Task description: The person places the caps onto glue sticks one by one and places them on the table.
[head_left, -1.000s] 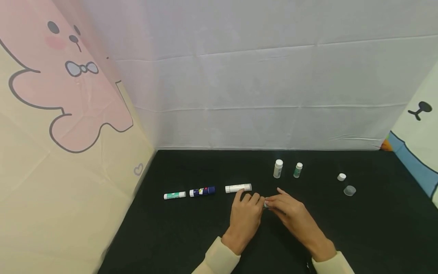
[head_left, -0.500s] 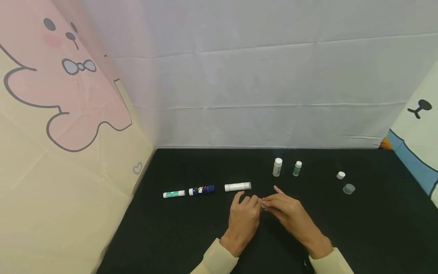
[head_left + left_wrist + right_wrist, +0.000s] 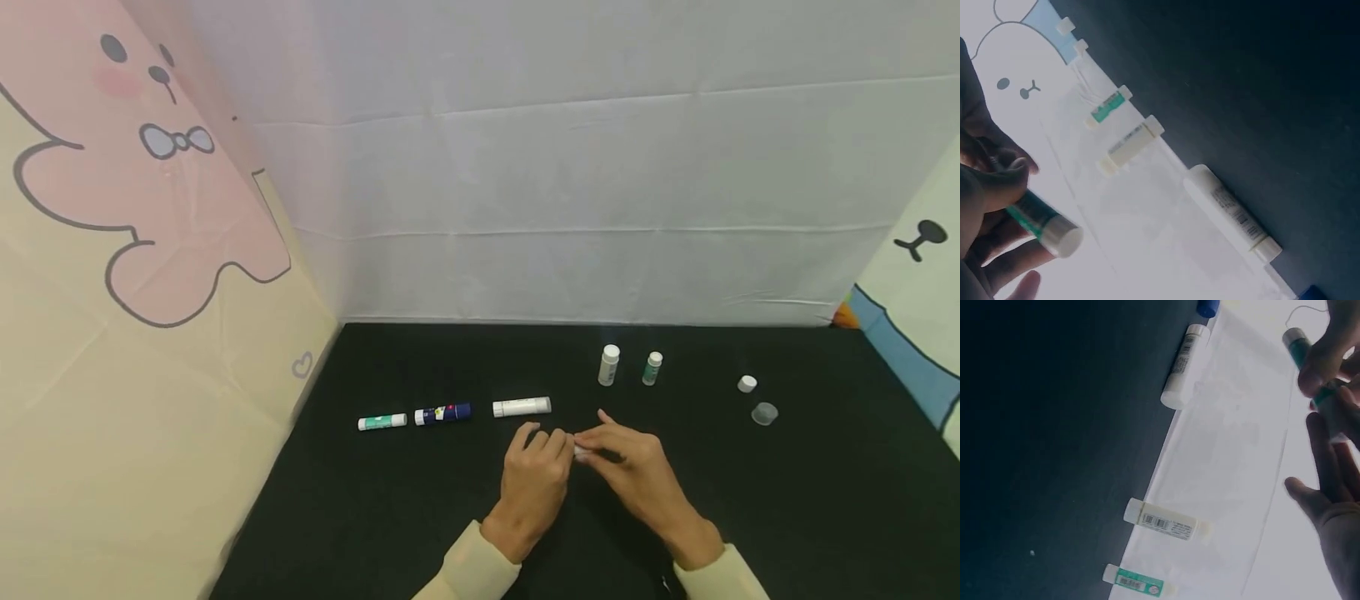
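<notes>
Green-banded glue stick (image 3: 1038,220) | left hand (image 3: 534,477) grip curled round it | right hand (image 3: 633,468) pinching its end (fingers bent)

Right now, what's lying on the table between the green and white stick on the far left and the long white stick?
In the head view, one thing: the dark blue stick lies between the green and white stick and the long white stick, all three in a row.
</notes>
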The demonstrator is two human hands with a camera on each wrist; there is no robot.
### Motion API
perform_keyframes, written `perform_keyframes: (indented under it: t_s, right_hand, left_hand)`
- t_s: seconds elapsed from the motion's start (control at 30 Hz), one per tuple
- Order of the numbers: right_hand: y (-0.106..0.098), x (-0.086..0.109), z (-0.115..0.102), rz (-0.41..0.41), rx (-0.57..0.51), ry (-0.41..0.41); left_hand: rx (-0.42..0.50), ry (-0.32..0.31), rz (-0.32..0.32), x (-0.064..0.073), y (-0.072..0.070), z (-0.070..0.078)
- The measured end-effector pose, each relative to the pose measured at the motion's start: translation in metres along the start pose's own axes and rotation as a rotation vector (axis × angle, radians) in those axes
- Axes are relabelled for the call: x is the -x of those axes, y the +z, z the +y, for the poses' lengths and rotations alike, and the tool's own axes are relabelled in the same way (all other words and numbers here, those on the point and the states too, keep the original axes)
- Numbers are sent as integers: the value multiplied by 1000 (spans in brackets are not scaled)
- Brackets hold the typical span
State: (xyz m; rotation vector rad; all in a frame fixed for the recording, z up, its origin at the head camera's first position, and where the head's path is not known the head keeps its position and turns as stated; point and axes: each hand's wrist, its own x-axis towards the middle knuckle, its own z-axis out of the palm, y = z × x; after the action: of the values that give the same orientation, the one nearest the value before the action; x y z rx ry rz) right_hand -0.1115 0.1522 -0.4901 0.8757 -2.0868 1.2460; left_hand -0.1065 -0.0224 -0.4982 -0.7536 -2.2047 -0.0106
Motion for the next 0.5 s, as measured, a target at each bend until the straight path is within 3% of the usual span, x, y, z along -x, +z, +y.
perform_keyframes:
  t_s: [0.13, 0.27, 0.37, 0.5]
  right_hand:
    - [2, -2, -3, -24, 56, 76]
    - [0, -6, -3, -55, 107, 73]
    - [-2, -9, -2, -82, 147, -12]
    - [-7, -10, 1, -102, 203, -199]
  left_hand:
    - [-13, 3, 25, 0, 1, -1]
    - [0, -30, 32, -2, 1, -3]
    - [14, -73, 28, -3, -1, -6]
    - [23, -96, 20, -2, -4, -10]
